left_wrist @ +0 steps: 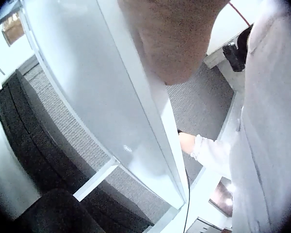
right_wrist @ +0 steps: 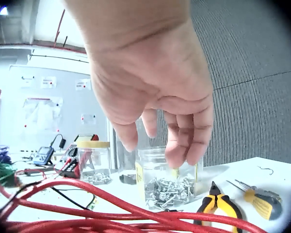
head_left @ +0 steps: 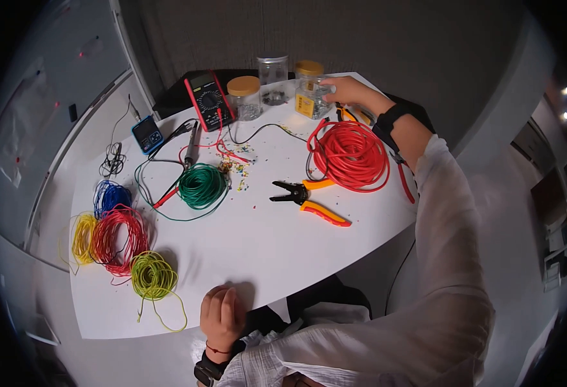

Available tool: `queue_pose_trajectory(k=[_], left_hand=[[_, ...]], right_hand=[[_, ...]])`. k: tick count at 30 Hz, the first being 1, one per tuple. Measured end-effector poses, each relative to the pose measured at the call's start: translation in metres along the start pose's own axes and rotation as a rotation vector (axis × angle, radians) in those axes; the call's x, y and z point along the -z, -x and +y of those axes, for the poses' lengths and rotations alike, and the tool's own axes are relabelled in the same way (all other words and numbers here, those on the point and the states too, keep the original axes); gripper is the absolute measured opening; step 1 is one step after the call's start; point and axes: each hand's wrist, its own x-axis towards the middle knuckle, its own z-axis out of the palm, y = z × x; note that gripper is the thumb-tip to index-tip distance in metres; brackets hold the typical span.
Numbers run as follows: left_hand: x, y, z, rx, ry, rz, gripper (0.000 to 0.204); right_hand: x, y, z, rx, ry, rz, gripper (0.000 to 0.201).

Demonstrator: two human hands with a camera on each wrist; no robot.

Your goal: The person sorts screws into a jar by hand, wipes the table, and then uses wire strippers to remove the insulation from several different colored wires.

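Note:
My right hand [head_left: 349,90] is at the back of the table. Its thumb and curled fingers grip the top of a clear jar [right_wrist: 167,189] of screws, the fingertips overlapping the rim. No lid shows on this jar, which has a yellow label [head_left: 304,105]. Close behind it, a gold lid [head_left: 309,67] tops another jar. Below my right wrist lies a coil of thick red cable [head_left: 354,158]. My left hand [head_left: 224,317] rests at the near table edge, fingers loosely curled and holding nothing; the left wrist view shows mostly table edge and floor.
Wire strippers [head_left: 303,197] lie mid-table. Left of them are green wire [head_left: 201,186] and several smaller coils [head_left: 121,242]. A red multimeter [head_left: 208,100] stands near a gold-lidded jar [head_left: 243,106]. Yellow-black pliers [right_wrist: 220,204] and a screwdriver [right_wrist: 262,201] lie right of the screw jar.

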Motion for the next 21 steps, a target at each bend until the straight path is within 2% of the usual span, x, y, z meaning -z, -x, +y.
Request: queue_pose_trajectory(k=[2,4,6,8,14,16,17,18,19,20,21], left_hand=[[0.001,0.001,-0.001,-0.008,-0.026,-0.001,0.024],[0.0,0.0,-0.002,-0.005,-0.047,0.002,0.026],[0.0,0.0,-0.001,-0.016,-0.011,0.023,0.023],[0.001,0.0,-0.003,-0.014,-0.006,0.023,0.024],[-0.001,0.004,-0.007,-0.038,0.003,0.0,0.029],[0.002,0.005,-0.007,-0.039,-0.011,-0.012,0.031],[0.006,0.004,-0.007,-0.013,0.072,-0.028,0.029],[0.009,0.001,-0.006,0.013,0.156,-0.045,0.026],[0.014,-0.002,-0.007,0.012,0.155,-0.052,0.026],[0.022,-0.005,-0.01,0.087,0.365,-0.104,0.022],[0.03,-0.006,-0.013,0.165,0.575,-0.153,0.018]], right_hand=[[-0.005,-0.007,-0.011,-0.035,0.062,-0.024,0.044],[-0.015,-0.022,-0.002,-0.11,0.094,-0.138,0.039],[-0.026,-0.036,0.013,-0.081,0.055,-0.101,0.031],[-0.029,-0.047,0.025,0.022,0.096,0.05,0.027],[-0.022,-0.043,0.026,-0.073,0.182,0.069,0.029],[-0.025,-0.044,0.037,-0.02,0.278,0.127,0.028],[-0.024,-0.045,0.044,0.076,0.383,0.146,0.027],[-0.021,-0.037,0.034,0.074,0.378,0.142,0.027],[-0.009,-0.019,0.013,0.0,0.144,0.223,0.026],[0.002,0.0,-0.003,-0.077,-0.09,0.3,0.024],[0.009,0.013,-0.009,-0.054,-0.298,0.363,0.023]])
